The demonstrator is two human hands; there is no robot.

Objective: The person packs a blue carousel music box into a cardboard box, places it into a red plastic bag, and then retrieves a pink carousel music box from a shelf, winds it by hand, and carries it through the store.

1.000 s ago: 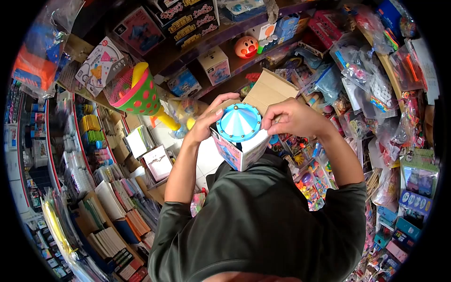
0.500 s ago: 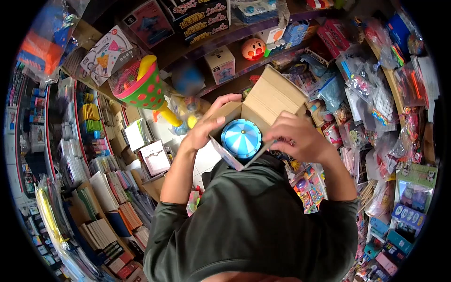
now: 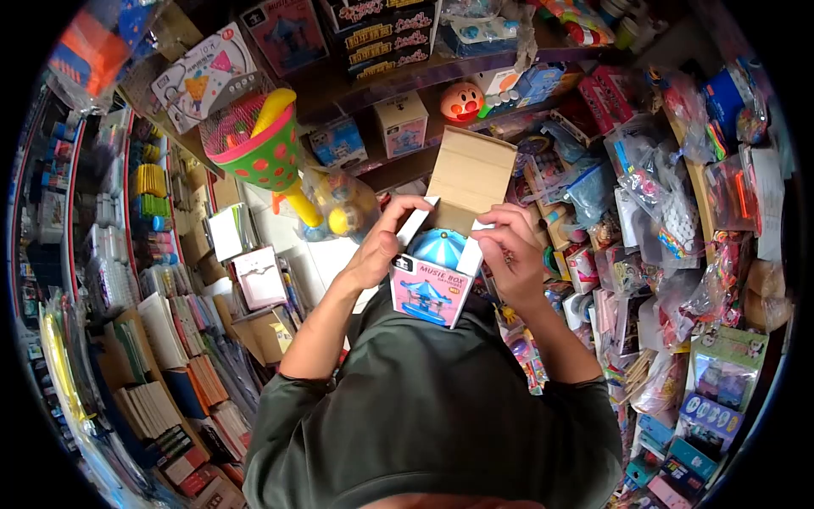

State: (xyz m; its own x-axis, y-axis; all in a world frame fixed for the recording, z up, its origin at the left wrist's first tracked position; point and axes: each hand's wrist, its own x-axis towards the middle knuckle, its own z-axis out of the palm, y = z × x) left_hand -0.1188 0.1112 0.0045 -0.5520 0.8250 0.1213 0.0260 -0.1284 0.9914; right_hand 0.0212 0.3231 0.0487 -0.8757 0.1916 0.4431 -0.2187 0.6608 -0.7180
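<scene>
A pink and white cardboard box (image 3: pixel 430 293), printed "MUSIE BOX" with a carousel picture, stands in front of my torso with its lid raised at the back. Inside it shows the blue and white striped round top of a carousel music box (image 3: pixel 439 247); its lower part is hidden by the walls. My left hand (image 3: pixel 381 244) grips the box at its left side, by the side flap. On the other side, my right hand (image 3: pixel 510 254) has its thumb and fingers closed on the right side flap.
Ahead, a shelf carries a red round-faced toy (image 3: pixel 462 103), a small carton (image 3: pixel 402 124) and a blue box (image 3: pixel 337 142). A green and pink toy cone (image 3: pixel 256 157) hangs at left. Notebooks (image 3: pixel 182 343) stack along the left; bagged toys (image 3: pixel 653 204) crowd the right.
The box has tilted so its printed front faces up toward me, and its lid now stands straighter behind. My right hand has shifted onto the right side flap.
</scene>
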